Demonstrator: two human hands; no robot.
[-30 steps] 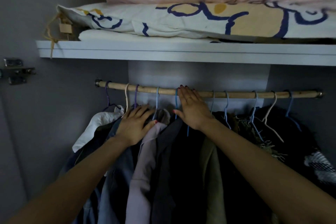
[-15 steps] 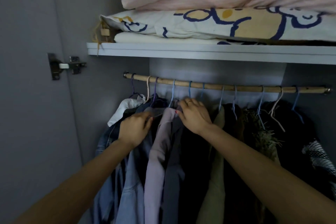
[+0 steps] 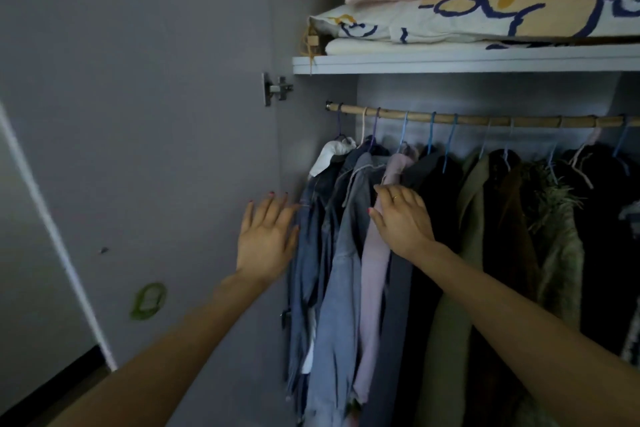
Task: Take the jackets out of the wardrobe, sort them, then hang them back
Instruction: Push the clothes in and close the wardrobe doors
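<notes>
Left hand (image 3: 268, 239) is flat, fingers spread, left of the jackets (image 3: 349, 253) at the wardrobe's edge; right hand (image 3: 403, 218) lies flat on the pink jacket (image 3: 374, 270).

hands: 2, left hand (image 3: 266, 239), right hand (image 3: 403, 220) | rail (image 3: 485, 120): 1 | hanger hooks on rail: about 11 | shelf (image 3: 450, 60): 1 | folded bedding pieces on shelf: 3 | door hinge (image 3: 276, 88): 1

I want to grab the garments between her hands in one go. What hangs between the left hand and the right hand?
In the head view, two blue denim jackets hang between the left hand and the right hand, whose fingers rest on the pink jacket.
</notes>
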